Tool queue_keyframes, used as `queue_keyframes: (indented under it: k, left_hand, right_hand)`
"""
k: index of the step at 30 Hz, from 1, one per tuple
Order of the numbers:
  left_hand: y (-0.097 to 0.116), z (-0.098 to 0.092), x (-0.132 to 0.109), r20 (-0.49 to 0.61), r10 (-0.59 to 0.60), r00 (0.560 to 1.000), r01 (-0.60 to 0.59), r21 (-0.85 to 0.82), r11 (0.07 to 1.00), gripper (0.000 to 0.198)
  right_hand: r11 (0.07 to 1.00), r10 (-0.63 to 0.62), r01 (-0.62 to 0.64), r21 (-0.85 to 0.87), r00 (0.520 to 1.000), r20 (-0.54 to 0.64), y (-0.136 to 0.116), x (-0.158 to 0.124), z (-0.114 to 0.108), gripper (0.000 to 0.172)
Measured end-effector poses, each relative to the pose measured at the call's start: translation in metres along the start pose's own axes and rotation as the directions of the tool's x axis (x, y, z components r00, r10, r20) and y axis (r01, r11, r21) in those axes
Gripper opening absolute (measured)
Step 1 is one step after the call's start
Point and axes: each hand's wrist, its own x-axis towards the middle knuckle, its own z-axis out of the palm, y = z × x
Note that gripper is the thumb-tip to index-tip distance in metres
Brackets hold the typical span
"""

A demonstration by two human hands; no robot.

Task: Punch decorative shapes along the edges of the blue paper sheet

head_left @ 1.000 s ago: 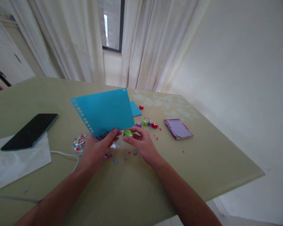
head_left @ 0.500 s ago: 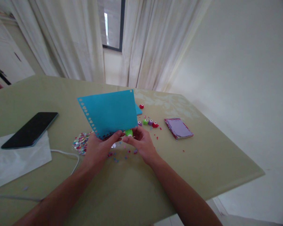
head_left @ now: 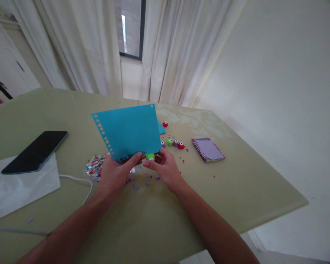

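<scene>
A blue sheet of paper [head_left: 129, 132] stands tilted up above the table, with small shapes punched along its left and lower edges and one in its top right corner. My left hand [head_left: 117, 169] pinches its lower edge between thumb and fingers. At the sheet's lower right edge sits a small green paper punch [head_left: 150, 156] with a white part. My right hand [head_left: 165, 165] closes its thumb and fingers around this punch. Bits of punched paper [head_left: 136, 187] lie on the table beneath my hands.
Behind the sheet are several small punches [head_left: 175, 143] in green, purple and red, plus a red one [head_left: 165, 124] farther back. A stack of punched paper [head_left: 208, 150] lies right. Left are a heap of confetti [head_left: 94, 168], a phone [head_left: 35, 152], a white sheet [head_left: 24, 187] and a cable [head_left: 85, 180].
The blue sheet has shifted very slightly to the right at its left edge. The green punch sits marginally lower in its visible part, and both hands keep their grip.
</scene>
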Motion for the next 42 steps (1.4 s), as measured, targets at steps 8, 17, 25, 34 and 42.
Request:
queue_keyframes:
  k: [8,17,25,34,42]
  left_hand:
    - [0.006,0.002,-0.003,-0.043,-0.053,0.998,0.053,-0.012,0.999,0.033]
    - [0.004,-0.001,0.0,0.002,0.043,0.999,-0.043,0.047,0.998,0.037]
    - [-0.002,0.002,-0.002,0.051,0.006,0.999,-0.006,0.014,1.0,0.039]
    - [-0.002,0.004,-0.003,0.08,0.026,0.996,-0.024,-0.015,1.0,0.031]
    - [0.0,0.006,-0.004,0.073,0.049,0.996,-0.05,0.006,0.999,0.029]
  right_hand:
    - [0.999,-0.003,0.003,-0.054,1.0,-0.01,0.002,-0.001,-0.002,0.05]
    - [1.0,-0.027,0.027,0.004,1.0,-0.008,-0.001,-0.001,0.0,0.049]
    - [0.997,0.028,-0.023,0.08,0.997,-0.067,0.003,0.0,-0.007,0.039]
    - [0.994,0.055,-0.047,0.098,0.995,-0.081,0.003,-0.001,-0.007,0.046]
    - [0.996,0.038,-0.031,0.081,0.995,-0.089,0.007,0.0,-0.008,0.044]
